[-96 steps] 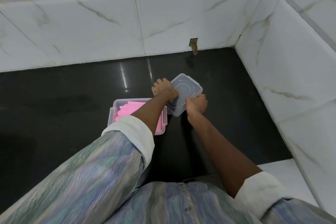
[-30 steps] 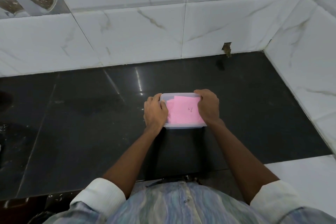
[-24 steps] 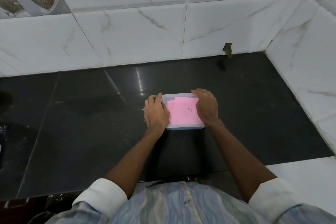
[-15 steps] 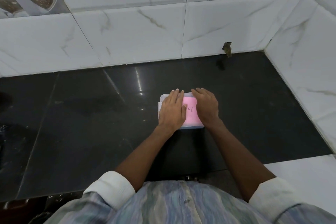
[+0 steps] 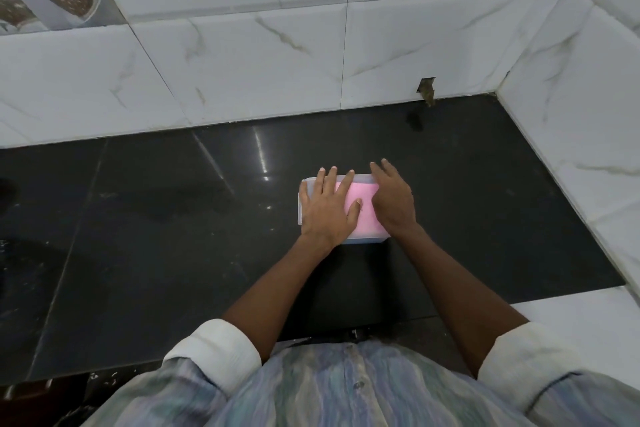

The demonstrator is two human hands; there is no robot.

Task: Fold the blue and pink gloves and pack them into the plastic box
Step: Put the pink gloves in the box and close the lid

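Observation:
A clear plastic box (image 5: 363, 238) with its lid on rests on the black countertop. Folded pink gloves (image 5: 363, 215) show through the lid. No blue glove is visible. My left hand (image 5: 329, 210) lies flat on the left half of the lid, fingers spread. My right hand (image 5: 393, 201) lies flat on the right half, fingers pointing away. Both palms press on the lid and hold nothing.
The black countertop (image 5: 173, 236) meets white marble-tile walls at the back (image 5: 277, 55) and on the right (image 5: 571, 114). A small chipped hole (image 5: 427, 90) sits at the back wall's base. A white ledge (image 5: 571, 308) borders the near right corner.
The lid has gone from beside the open box onto it. Both hands moved from gripping the box's sides to lying flat on top of the lid.

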